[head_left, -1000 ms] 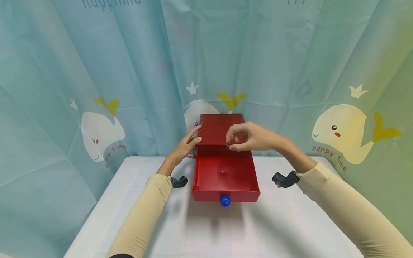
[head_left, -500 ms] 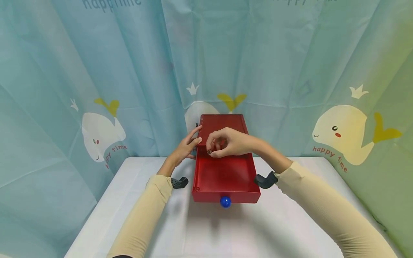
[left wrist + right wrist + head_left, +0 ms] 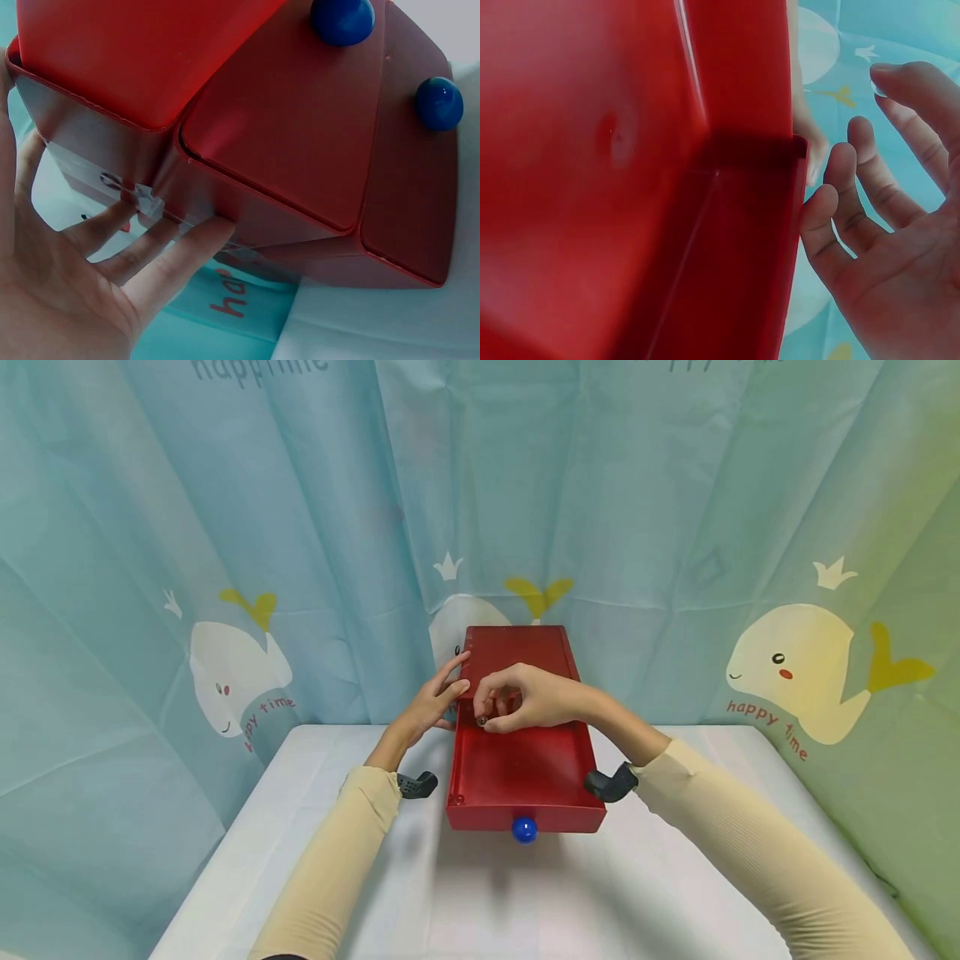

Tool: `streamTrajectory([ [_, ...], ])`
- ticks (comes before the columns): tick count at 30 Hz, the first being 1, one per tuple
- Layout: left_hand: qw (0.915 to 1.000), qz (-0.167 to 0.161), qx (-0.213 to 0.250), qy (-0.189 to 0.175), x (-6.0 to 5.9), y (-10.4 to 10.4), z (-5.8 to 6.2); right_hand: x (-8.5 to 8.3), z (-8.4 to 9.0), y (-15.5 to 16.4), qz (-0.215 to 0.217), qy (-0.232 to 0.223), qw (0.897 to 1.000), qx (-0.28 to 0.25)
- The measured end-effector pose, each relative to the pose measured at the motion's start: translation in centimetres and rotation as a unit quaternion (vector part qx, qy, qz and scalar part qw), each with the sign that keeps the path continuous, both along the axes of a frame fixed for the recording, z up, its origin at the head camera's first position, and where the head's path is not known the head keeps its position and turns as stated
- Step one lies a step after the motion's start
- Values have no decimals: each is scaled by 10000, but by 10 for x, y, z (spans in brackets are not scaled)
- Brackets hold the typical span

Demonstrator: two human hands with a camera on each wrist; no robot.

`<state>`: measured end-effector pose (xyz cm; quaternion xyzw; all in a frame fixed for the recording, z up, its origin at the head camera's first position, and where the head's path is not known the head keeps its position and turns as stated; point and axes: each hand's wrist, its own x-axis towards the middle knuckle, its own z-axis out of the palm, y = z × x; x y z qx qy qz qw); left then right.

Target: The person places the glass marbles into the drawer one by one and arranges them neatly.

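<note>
My left hand (image 3: pixel 431 700) lies with spread, fairly straight fingers (image 3: pixel 180 262) against the side of a red drawer cabinet (image 3: pixel 510 647). Its top drawer (image 3: pixel 525 817) is pulled out and has a blue knob (image 3: pixel 524 830). Over the drawer's back left part, my right hand (image 3: pixel 536 697) pinches a small round shiny thing (image 3: pixel 482 721) between thumb and fingertip. Only a glint of that thing (image 3: pixel 878 90) shows in the right wrist view, and its kind I cannot tell. The other right fingers are loosely bent beside the drawer wall (image 3: pixel 799 225).
Two lower drawers with blue knobs (image 3: pixel 439 103) are closed below the pulled-out one. A tiny round mark (image 3: pixel 457 799) shows in the drawer's near left corner. The cabinet stands on a white table (image 3: pixel 360 877), with a whale-print curtain (image 3: pixel 645 527) close behind.
My right hand has moved left and slightly down, carrying the small round thing from above the cabinet's front edge to over the drawer's back left. The left hand has not moved.
</note>
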<state>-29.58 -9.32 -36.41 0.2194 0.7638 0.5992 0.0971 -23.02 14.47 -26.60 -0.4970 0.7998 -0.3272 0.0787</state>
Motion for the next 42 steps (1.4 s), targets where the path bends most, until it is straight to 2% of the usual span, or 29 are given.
streamTrajectory([
  [33,9999,117,-66,64,1,0,-2,3,-3,4,-220,53,9997,85],
  [42,9999,57,-57,126,2,1,0,3,-3,7,-243,85,9996,101],
])
